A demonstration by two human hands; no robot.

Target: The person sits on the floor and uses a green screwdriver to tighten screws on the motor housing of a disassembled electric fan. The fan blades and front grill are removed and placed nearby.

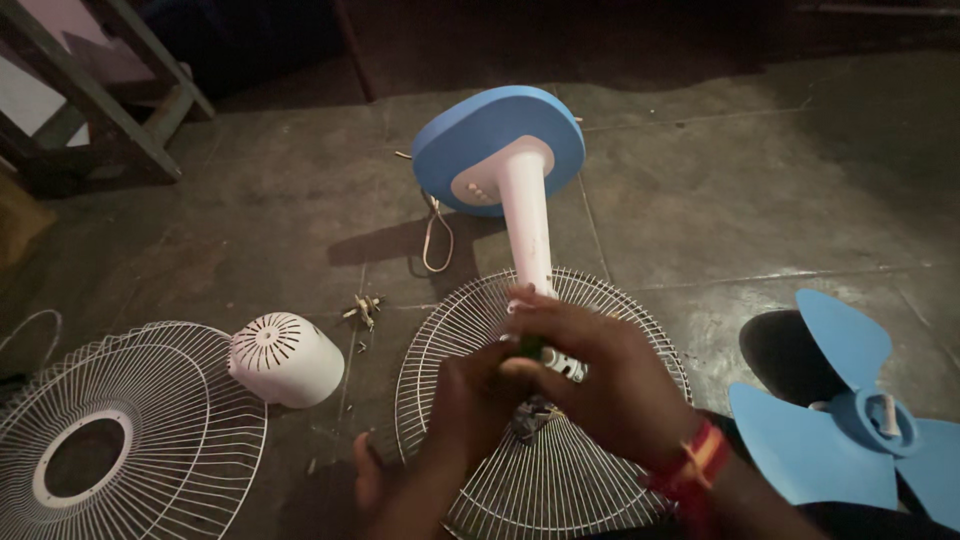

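A fan lies on the floor with its blue base (497, 140) tilted up and its white stem (527, 225) running toward me. A white wire grille (455, 330) sits around the fan's motor end. My left hand (470, 400) and my right hand (600, 375) meet over the grille's middle. Both are closed around the motor part, where a small green and white piece (553, 357) shows between the fingers. What each hand grips exactly is hidden. A red band is on my right wrist.
A second wire grille (120, 430) lies at the left beside a white motor cover (285, 358). Blue fan blades (850, 420) lie at the right. Small screws (363, 310) and a cord (437, 235) are on the dark floor. Wooden legs (120, 90) stand at top left.
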